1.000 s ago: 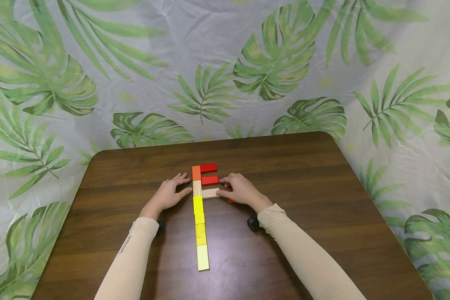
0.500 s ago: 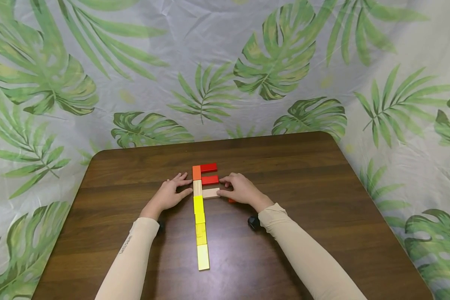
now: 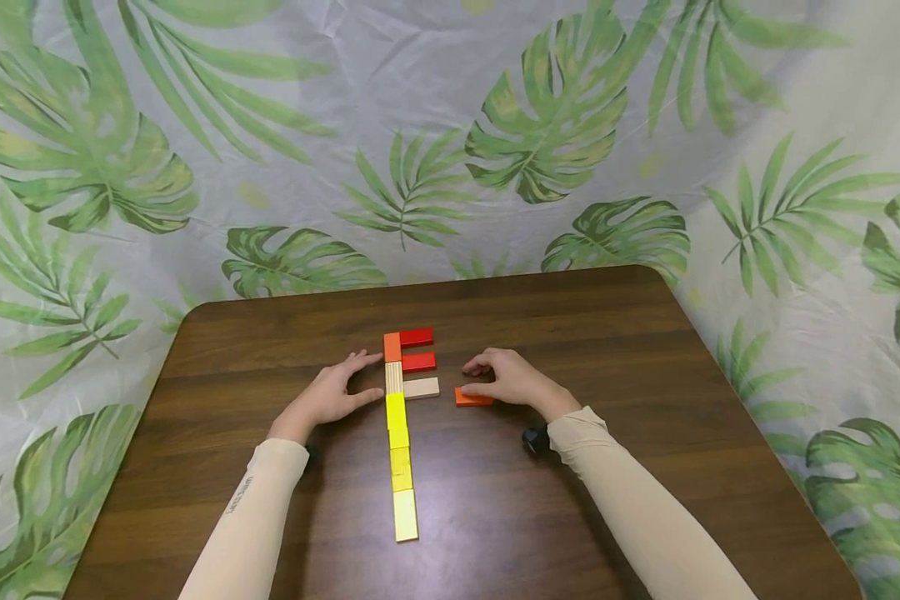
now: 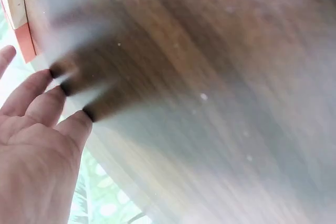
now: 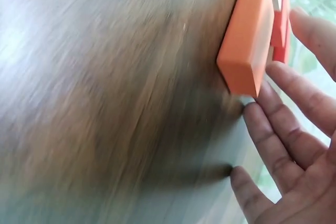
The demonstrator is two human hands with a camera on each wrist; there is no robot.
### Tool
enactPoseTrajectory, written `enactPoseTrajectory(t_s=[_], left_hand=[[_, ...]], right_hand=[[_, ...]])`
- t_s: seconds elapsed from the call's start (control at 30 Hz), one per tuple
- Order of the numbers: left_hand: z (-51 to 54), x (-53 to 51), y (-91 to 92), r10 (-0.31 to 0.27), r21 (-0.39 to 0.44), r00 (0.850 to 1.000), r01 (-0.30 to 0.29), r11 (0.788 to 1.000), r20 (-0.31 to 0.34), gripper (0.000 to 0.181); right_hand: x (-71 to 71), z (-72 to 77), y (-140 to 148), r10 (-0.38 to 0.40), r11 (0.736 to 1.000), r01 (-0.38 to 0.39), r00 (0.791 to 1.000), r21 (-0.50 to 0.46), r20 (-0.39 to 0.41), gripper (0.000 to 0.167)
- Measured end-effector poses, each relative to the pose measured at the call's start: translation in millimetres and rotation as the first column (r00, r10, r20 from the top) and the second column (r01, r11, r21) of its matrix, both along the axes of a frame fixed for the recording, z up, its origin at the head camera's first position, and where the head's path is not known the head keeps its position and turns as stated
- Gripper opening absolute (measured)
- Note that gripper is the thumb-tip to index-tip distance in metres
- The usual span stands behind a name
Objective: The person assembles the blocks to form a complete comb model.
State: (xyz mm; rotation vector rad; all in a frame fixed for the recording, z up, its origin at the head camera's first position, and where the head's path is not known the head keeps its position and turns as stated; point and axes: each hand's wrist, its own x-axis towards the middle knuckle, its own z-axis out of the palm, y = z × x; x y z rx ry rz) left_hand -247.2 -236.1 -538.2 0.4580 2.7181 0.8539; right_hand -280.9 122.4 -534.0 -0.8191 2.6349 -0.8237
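A column of blocks runs up the table: orange block (image 3: 393, 346) on top, striped plain wooden block (image 3: 394, 377) beneath, then several yellow blocks (image 3: 396, 412). Two red blocks (image 3: 418, 362) and a pale wooden block (image 3: 421, 387) extend rightward from it. My left hand (image 3: 333, 390) rests left of the column, fingers spread, index and thumb tips close beside it; contact is unclear. Farther right lies a loose orange block (image 3: 470, 397), large in the right wrist view. My right hand (image 3: 513, 379) is over its right part, thumb along it and fingers loosely bent, not visibly gripping.
The brown wooden table (image 3: 607, 333) has rounded far corners. Behind and beside it hangs a leaf-patterned sheet (image 3: 420, 192). At the lower end of the column lies a paler yellow block (image 3: 406, 515). Dark wrist devices (image 3: 536, 440) sit under the sleeves.
My right hand has left the pale wooden block and moved right to the loose orange block, uncovering more of it. My left thumb has shifted slightly down, widening the spread.
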Motion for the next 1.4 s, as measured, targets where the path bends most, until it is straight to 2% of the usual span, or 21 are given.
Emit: enactPoseTrajectory(t_s=[0.13, 0.3, 0.5, 0.77, 1.03, 1.2, 1.4], left_hand=[[3.1, 8.2, -1.0, -0.018, -0.006, 1.000, 0.018, 1.000, 0.005, 0.079], [5.0, 22.9, -1.0, -0.040, -0.016, 0.998, 0.041, 0.999, 0.048, 0.089], [2.0, 34.2, 1.3, -0.052, -0.010, 0.996, 0.053, 0.999, 0.076, 0.103], [-1.4, 33.2, -3.9, -0.063, 0.004, 0.994, 0.063, 0.998, 0.085, 0.096], [-2.0, 33.3, -3.1, -0.081, -0.023, 0.996, 0.083, 0.996, 0.047, 0.083], [-4.0, 34.0, 1.2, -0.069, -0.037, 0.997, 0.070, 0.997, 0.045, 0.080], [-4.7, 35.3, 1.5, -0.047, -0.049, 0.998, 0.049, 0.998, 0.044, 0.079]], right_hand=[[3.8, 0.7, 12.1, -0.009, 1.000, 0.009, 1.000, -0.013, 0.028, 0.045], [9.5, -0.6, 23.4, -0.024, 0.999, 0.025, 0.998, -0.024, 0.056, 0.048], [14.6, -5.3, 29.8, -0.037, 0.998, 0.040, 0.998, -0.057, 0.041, 0.044], [16.8, -13.9, 29.9, -0.075, 0.992, 0.075, 0.997, -0.102, 0.004, 0.031], [21.3, -17.0, 25.7, -0.095, 0.984, 0.094, 0.995, -0.151, -0.001, 0.026], [26.8, -20.8, 20.3, -0.078, 0.980, 0.079, 0.997, -0.181, 0.012, 0.026], [32.9, -24.1, 6.3, -0.022, 0.977, 0.027, 0.999, -0.212, 0.025, 0.024]])
